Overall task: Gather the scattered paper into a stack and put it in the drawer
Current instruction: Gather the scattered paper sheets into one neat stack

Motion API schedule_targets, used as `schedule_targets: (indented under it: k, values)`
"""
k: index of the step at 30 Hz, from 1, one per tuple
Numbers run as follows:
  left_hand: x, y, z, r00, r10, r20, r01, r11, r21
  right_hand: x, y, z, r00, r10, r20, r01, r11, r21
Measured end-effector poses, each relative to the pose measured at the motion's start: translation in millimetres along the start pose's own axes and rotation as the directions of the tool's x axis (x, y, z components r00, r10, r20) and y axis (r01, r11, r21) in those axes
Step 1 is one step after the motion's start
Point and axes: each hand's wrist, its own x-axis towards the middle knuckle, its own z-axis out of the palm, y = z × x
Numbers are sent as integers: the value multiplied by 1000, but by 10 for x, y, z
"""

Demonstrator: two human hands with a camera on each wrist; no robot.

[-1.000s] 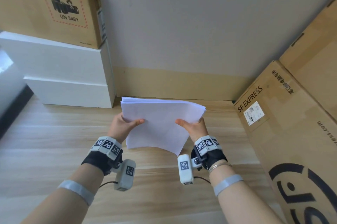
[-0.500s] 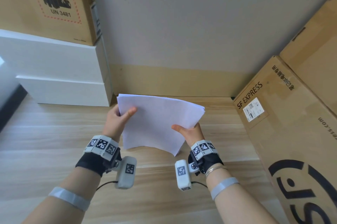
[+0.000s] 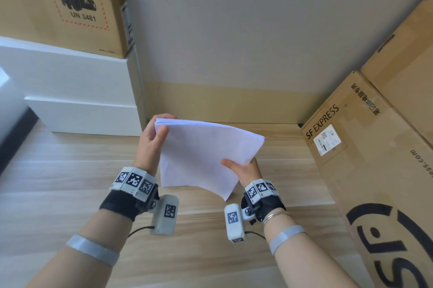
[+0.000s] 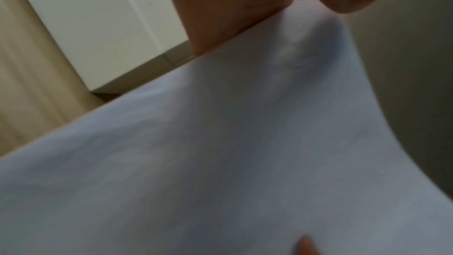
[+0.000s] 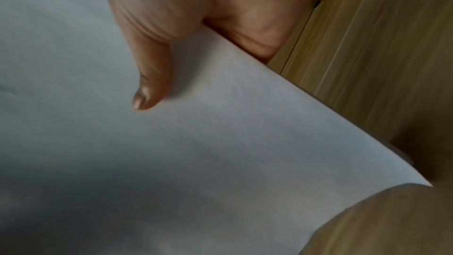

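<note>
White sheets of paper gathered into a stack point(image 3: 206, 154) hang above the pale wooden floor point(image 3: 70, 170), left hand point(image 3: 152, 140) pinching the far corner, right hand point(image 3: 243, 167) gripping the near edge.

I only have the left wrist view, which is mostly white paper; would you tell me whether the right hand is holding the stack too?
Observer: Yes, the right hand grips the right edge of the stack, thumb on top.
Operator: Thank you. Is the stack resting on the floor?
Observer: No, the head view shows it held above the floor, its near corner drooping.
Operator: And is anything on its right?
Observer: A cardboard box marked SF EXPRESS lies there, apart from the paper.
</note>
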Motion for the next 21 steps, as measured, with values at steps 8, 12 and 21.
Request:
schedule_targets:
  k: [8, 12, 21]
  values:
    - [-183, -701, -226, 881, -465, 89, 458, 884, 90, -19, 120, 73, 998, 39, -45, -39, 999, 14]
    - [-185, -811, -259, 875, -479, 72, 450, 860, 242, -45, 181, 99, 998, 35, -60, -34, 999, 13]
    - [-395, -868, -239, 895, -443, 45, 412, 862, 296, -117, 404, 160, 995, 71, -73, -72, 997, -13]
